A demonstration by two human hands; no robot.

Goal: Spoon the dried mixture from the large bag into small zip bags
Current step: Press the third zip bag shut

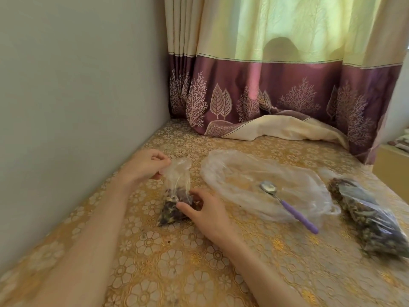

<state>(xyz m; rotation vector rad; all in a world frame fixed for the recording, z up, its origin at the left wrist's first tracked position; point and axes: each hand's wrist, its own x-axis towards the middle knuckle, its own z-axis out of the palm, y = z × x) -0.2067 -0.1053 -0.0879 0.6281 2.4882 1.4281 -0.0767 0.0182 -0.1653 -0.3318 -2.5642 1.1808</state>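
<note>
Two hands work the small bag (pixel 177 191) near the table's left edge. Nearest us, our right hand (pixel 205 209) rests on its filled lower end, thumb and spread fingers touching the dark mixture through the film. Just beyond, our left hand (pixel 148 163) pinches the top edge and holds it up.

We judge this bag light, limp and a bit slick: thin film with a loose dry load that shifts under a press and would spill if the mouth tipped. It is best held where we have it, at the top strip by the zip, with the other hand steadying the fill from below. Pressing hard could crush the brittle pieces.

To the right, the spoon (pixel 287 204) lies free on a flat, crumpled empty plastic bag (pixel 243 173); its purple handle is the place to grip. Further right lies the large bag (pixel 367 213), bulkier and floppy, best opened by its mouth.

Beyond all this a curtain (pixel 265 85) pools on the table (pixel 177 262).
</note>
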